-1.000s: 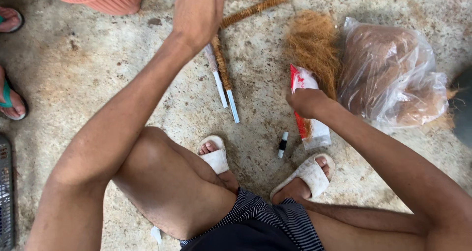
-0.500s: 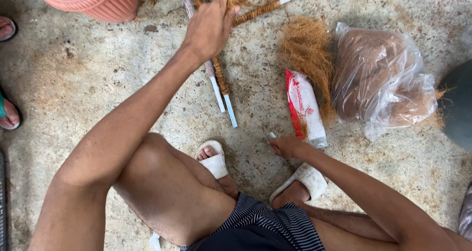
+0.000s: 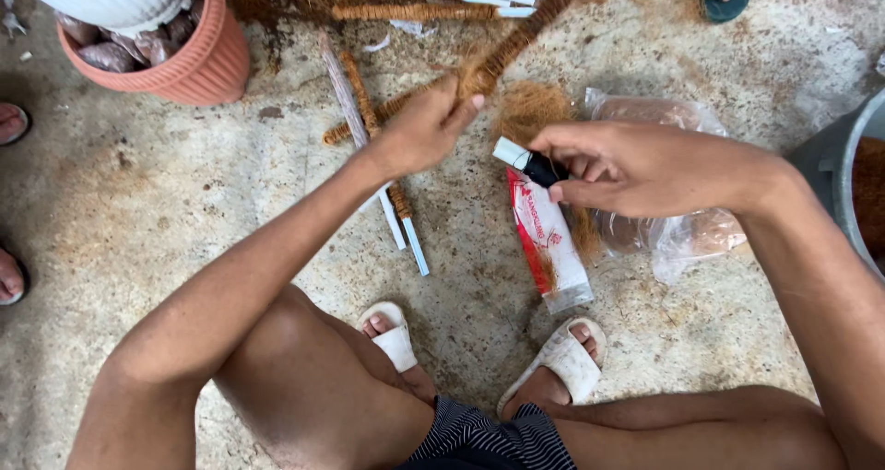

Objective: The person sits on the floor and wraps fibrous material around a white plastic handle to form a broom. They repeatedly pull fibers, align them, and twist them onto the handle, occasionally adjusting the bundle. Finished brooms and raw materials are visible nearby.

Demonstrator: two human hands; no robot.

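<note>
Fibre-wrapped brown stick (image 3: pixel 516 41), long and rough, slants up from my left hand (image 3: pixel 419 129), which grips its lower end above the concrete floor; my right hand (image 3: pixel 636 166) pinches a small black-and-white tube (image 3: pixel 527 159) just beside it; below lie a red-and-white packet (image 3: pixel 546 240), loose coir (image 3: pixel 530 111), a clear bag (image 3: pixel 678 235); a terracotta pot (image 3: pixel 198 64) stands well apart.
</note>
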